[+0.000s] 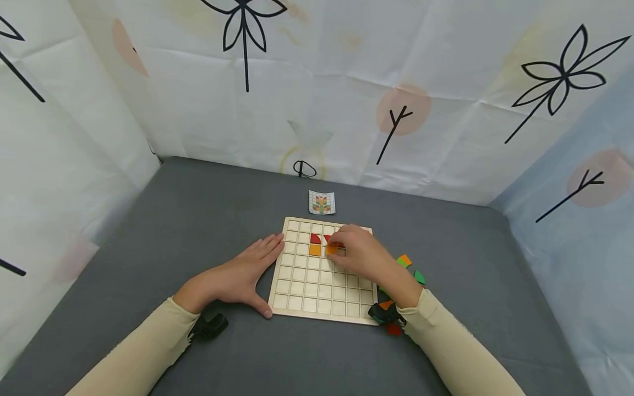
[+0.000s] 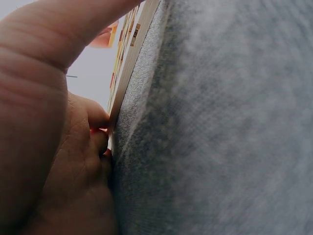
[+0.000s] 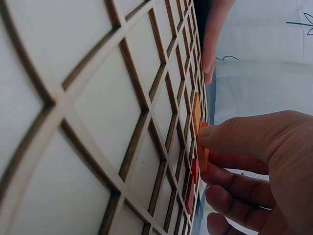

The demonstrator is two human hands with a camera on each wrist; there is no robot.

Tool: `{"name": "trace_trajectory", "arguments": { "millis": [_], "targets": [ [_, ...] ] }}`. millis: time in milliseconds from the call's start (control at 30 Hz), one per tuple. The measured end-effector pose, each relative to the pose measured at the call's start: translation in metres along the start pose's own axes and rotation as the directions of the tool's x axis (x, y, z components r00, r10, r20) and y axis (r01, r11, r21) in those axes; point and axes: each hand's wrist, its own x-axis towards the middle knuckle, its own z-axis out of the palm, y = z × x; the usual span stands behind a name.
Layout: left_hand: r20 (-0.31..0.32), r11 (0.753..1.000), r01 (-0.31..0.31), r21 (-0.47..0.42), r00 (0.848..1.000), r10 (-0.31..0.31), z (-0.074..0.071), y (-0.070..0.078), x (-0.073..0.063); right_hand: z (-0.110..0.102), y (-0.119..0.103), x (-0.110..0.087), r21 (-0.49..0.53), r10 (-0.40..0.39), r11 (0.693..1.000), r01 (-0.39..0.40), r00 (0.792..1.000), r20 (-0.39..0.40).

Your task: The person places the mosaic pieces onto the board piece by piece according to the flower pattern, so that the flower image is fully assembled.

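Note:
A wooden grid board (image 1: 297,286) lies on the dark grey table. My left hand (image 1: 242,276) rests along its left side with fingers straight, the thumb at the lower left corner; in the left wrist view the board's edge (image 2: 128,73) meets the fingers. Over the upper part of the grid, my right hand (image 1: 364,256) pinches an orange tile (image 3: 203,154) between thumb and fingers. Just left of it, an orange square tile (image 1: 315,250) sits in a cell below a red rounded tile (image 1: 315,238). More red pieces (image 3: 190,196) are partly covered by the right hand.
Behind the board lies a small card (image 1: 322,203) with a coloured grid pattern. Several loose tiles, such as a green one (image 1: 419,276), an orange one (image 1: 406,259) and a red one (image 1: 394,329), lie right of the board, partly under the right forearm. Printed white cloth (image 1: 337,110) surrounds the table.

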Motion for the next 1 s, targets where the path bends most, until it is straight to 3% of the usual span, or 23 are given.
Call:
{"name": "trace_trajectory", "arguments": {
  "millis": [1000],
  "targets": [
    [0.003, 1.0, -0.01, -0.01, 1.0, 0.01, -0.001, -0.0006, 0.0004, 0.0065, 0.0002, 0.0038, -0.003, -0.002, 1.0, 0.002, 1.0, 0.002]
  ]
}}
